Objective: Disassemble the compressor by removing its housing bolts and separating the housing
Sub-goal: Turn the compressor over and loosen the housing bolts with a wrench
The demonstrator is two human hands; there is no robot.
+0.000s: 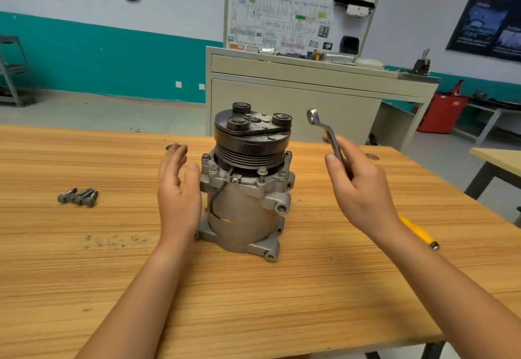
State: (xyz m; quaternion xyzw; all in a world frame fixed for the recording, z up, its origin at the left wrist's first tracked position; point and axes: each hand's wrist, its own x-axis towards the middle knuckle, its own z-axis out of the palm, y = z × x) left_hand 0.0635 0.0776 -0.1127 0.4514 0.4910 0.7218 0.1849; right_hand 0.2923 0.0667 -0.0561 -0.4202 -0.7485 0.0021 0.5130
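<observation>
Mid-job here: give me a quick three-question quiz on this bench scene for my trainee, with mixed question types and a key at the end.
1. True or false: the silver offset ring spanner sits on a bolt head of the grey cast-metal compressor.
2. Fill in: the compressor stands with its black grooved pulley end facing ____.
3. Where do the loose dark steel bolts lie? A) on the striped wooden table, left of the compressor; B) on top of the pulley; C) in a plastic tray.

Key: 1 false, the right hand holds the spanner in the air, clear of the compressor. 2 up. 3 A.
</observation>
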